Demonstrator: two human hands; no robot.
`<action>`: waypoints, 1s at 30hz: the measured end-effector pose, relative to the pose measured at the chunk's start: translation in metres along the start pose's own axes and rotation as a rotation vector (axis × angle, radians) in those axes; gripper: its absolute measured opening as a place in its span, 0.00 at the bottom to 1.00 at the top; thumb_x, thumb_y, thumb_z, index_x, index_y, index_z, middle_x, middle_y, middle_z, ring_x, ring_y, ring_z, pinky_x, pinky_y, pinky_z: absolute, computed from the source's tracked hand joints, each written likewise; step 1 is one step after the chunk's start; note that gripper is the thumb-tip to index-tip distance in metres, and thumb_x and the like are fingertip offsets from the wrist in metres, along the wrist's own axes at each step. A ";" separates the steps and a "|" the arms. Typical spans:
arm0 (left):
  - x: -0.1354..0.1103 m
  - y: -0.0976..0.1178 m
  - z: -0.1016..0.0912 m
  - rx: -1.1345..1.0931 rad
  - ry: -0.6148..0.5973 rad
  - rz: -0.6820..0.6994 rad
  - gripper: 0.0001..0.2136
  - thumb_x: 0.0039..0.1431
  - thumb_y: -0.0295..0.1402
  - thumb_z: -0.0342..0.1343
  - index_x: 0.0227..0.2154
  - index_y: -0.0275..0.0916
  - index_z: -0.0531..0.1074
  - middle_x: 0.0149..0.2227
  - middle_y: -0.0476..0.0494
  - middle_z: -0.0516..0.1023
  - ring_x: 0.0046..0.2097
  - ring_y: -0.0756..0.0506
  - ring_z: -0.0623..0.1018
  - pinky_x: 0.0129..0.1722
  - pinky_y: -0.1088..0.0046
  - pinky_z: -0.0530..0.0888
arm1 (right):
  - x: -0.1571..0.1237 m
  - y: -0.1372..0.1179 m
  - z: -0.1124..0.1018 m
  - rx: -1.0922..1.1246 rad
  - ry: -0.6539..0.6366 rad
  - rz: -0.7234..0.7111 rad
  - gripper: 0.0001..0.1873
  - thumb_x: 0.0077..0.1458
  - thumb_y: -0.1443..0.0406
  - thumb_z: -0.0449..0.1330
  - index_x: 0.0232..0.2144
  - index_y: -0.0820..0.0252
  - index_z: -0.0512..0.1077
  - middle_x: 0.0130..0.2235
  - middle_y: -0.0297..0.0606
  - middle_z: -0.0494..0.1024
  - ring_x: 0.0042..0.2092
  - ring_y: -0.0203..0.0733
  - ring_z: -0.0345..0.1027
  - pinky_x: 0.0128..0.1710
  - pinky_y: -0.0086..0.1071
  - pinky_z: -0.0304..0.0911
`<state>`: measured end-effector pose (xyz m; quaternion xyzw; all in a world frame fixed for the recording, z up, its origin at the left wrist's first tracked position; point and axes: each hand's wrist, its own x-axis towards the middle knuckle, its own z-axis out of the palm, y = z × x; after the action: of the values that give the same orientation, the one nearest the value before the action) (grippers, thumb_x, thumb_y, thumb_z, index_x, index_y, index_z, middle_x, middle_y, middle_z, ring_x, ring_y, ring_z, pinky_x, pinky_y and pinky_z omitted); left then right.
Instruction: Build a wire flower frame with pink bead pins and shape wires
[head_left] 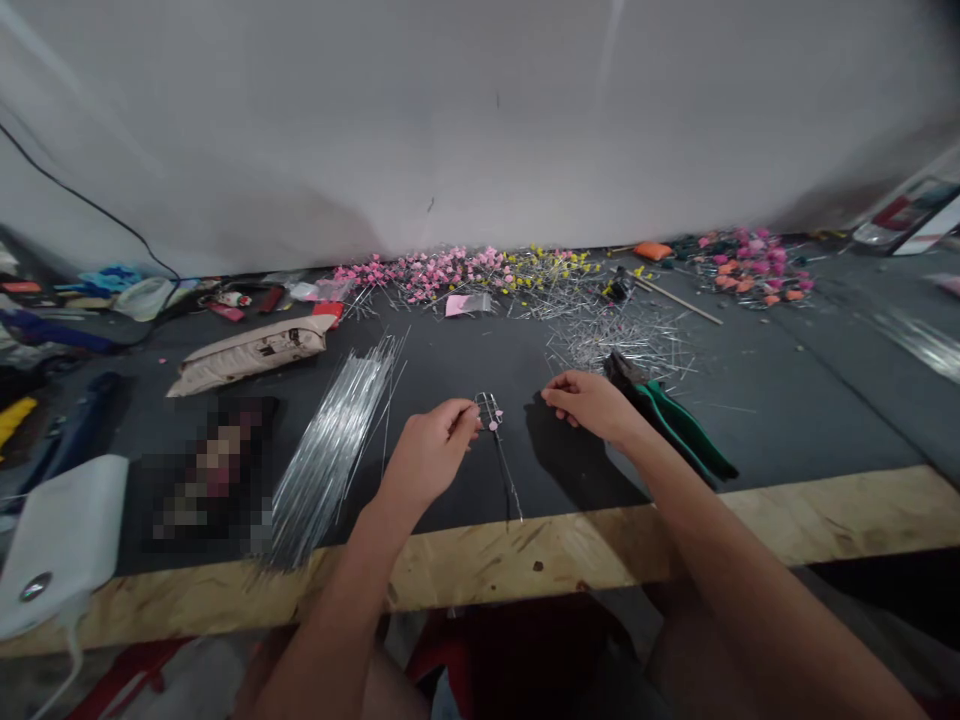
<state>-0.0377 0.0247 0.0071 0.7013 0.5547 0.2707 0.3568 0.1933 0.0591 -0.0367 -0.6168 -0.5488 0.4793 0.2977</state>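
left hand (435, 447): pinching wire frame (488, 408) | right hand (589, 404): curled, beside pliers (681, 422)

No legible text, labels or numbers.

Wire piece (491, 410): small silvery head, rounded frame with crossing wires, open gaps between. Two small pink bits (493, 426) attached, toward 4 and 5 o'clock of the head. Single thin stem (509, 475), slightly kinked, runs out toward 5 o'clock. Pinched at its 9 o'clock edge. Position: near view centre, toward 6 o'clock. Resting or lifted: cannot tell.
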 end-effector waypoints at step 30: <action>0.029 -0.032 -0.006 -0.161 -0.034 -0.184 0.09 0.55 0.35 0.48 0.30 0.37 0.71 0.29 0.42 0.76 0.26 0.49 0.75 0.20 0.77 0.72 | 0.001 -0.010 -0.003 -0.324 -0.011 -0.160 0.09 0.47 0.66 0.58 0.33 0.55 0.75 0.33 0.37 0.77 0.36 0.44 0.68 0.36 0.36 0.59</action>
<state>-0.0539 0.0580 -0.0153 0.6211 0.5869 0.2687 0.4446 0.1917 0.0623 -0.0273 -0.6085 -0.6679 0.3625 0.2286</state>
